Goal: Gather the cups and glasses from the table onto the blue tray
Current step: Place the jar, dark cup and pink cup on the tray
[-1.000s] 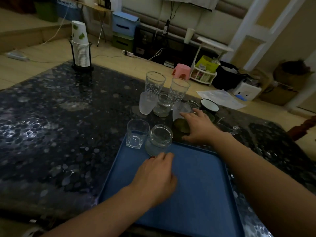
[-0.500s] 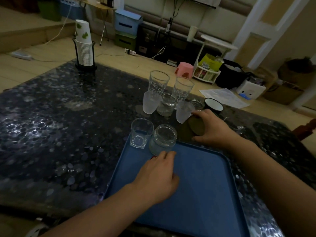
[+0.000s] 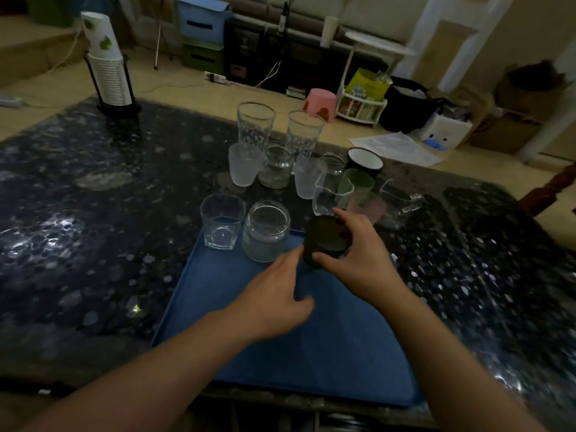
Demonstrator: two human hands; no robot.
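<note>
My right hand grips a dark green cup and holds it over the far edge of the blue tray. My left hand lies flat on the tray, fingers straight, its fingertips close to the cup. A clear tumbler and a round glass jar stand at the tray's far left corner. Behind them on the table stand two tall patterned glasses, frosted cups, a small jar, a light green cup, a pink cup, a clear pitcher glass and a black mug.
The dark speckled table carries a stack of paper cups in a black holder at its far left corner. A glass mug stands right of the pink cup. Beyond the table are a pink stool, boxes and a small rack on the floor.
My right hand has lifted the dark green cup from the table and brought it toward me, over the tray's far edge. My left hand has stayed on the tray.
</note>
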